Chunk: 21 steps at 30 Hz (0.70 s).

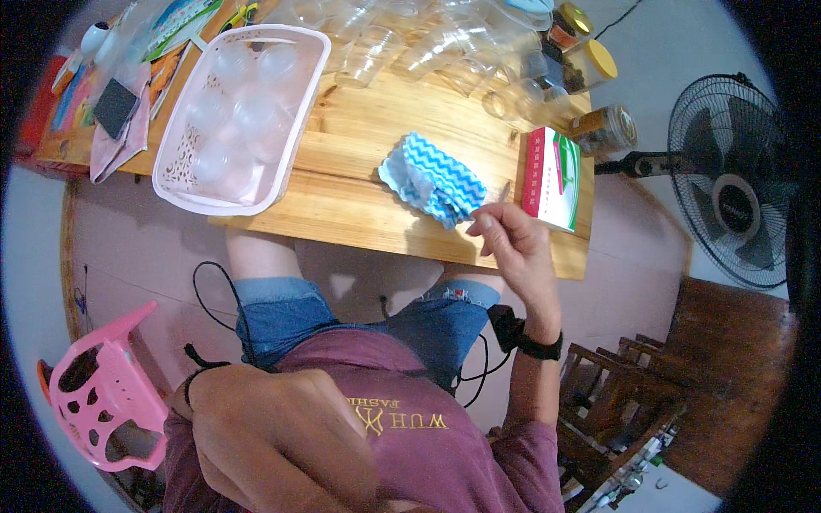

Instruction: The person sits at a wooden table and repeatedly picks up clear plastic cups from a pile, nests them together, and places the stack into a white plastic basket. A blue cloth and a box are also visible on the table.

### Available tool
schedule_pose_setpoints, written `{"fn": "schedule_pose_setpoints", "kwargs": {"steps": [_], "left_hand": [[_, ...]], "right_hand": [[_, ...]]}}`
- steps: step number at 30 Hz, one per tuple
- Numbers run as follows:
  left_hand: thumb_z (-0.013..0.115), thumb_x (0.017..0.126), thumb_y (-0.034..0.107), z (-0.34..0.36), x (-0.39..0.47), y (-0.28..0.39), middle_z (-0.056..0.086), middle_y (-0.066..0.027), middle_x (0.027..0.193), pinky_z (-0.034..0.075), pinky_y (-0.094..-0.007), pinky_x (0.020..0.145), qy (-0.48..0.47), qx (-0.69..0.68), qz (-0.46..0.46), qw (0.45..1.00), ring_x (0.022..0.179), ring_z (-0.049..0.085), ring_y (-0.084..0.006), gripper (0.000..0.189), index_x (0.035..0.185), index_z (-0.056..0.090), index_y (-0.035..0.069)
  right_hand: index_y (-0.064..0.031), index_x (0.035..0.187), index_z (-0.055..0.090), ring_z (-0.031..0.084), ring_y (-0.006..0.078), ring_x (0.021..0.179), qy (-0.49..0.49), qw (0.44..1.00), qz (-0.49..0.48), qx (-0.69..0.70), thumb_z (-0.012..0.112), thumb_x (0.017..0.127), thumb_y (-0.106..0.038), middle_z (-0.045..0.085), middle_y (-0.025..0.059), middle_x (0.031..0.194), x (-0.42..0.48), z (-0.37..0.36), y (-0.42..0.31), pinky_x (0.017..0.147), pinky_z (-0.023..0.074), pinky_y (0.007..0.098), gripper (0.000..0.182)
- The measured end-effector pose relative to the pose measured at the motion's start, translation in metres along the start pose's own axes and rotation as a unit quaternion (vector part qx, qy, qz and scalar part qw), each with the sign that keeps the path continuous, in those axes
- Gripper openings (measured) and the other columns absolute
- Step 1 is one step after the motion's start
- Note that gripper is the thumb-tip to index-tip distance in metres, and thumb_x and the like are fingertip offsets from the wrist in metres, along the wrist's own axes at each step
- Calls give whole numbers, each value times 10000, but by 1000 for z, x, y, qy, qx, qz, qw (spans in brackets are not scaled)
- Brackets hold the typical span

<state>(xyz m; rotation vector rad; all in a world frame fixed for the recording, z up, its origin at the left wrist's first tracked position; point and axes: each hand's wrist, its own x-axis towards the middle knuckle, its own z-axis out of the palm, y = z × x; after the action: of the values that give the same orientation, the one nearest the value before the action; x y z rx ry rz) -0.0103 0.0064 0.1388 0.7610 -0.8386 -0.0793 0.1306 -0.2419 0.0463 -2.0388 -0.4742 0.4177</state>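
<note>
My right hand [516, 247] hovers over the front edge of the wooden table [346, 173], thumb and forefinger together. Beside its fingertips lies a crumpled blue-and-white zigzag-patterned cloth [436, 179]. Whether the fingers touch the cloth or pinch something small cannot be made out. My left hand [282, 436] is raised close to the camera, in front of my chest. Only its back shows, so its fingers and anything in them are hidden. Left of the cloth stands a pale pink plastic basket [304, 102] holding several translucent, round-bottomed plastic cups [211, 163].
Clear plastic cups [369, 58] crowd the table's far side. A red, white and green box [555, 179] sits at the right, near lidded jars [603, 128]. An electric fan [734, 186] stands beyond the right edge. A pink plastic chair [122, 397] is at lower left.
</note>
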Motion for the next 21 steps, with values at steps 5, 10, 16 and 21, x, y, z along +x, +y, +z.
{"fn": "schedule_pose_setpoints", "kwargs": {"steps": [5, 10, 16, 21], "left_hand": [[582, 889, 90, -18, -31, 1, 660, -150, 786, 468, -353, 509, 29, 144, -109, 983, 633, 639, -275, 113, 910, 652, 4], [643, 845, 36, -26, -42, -14, 656, -119, 814, 501, -363, 603, 106, 358, -247, 894, 723, 653, -296, 78, 920, 633, 16], [651, 854, 72, -31, -66, -55, 657, -132, 827, 503, -372, 623, 131, 432, -257, 855, 725, 652, -307, 92, 924, 634, 13], [642, 873, 95, -31, -70, -66, 657, -142, 809, 503, -372, 614, 145, 430, -264, 851, 714, 658, -304, 96, 931, 636, 18]], "right_hand": [[26, 933, 650, 591, 91, 664, 40, 998, 19, -54, 578, 959, -145, 661, 62, 733, 33, -19, -15, 573, 460, 246, 188], [23, 882, 656, 524, 70, 556, 97, 994, -10, -48, 589, 954, -186, 636, 53, 674, 69, -35, -20, 506, 414, 235, 230], [3, 998, 626, 478, 48, 559, 100, 988, 2, 118, 581, 968, -177, 637, 30, 797, 119, -35, -37, 498, 371, 200, 188], [1, 1266, 511, 599, 124, 733, 85, 982, 47, 161, 586, 960, -185, 573, 81, 1151, 155, -32, -41, 535, 416, 212, 365]]}}
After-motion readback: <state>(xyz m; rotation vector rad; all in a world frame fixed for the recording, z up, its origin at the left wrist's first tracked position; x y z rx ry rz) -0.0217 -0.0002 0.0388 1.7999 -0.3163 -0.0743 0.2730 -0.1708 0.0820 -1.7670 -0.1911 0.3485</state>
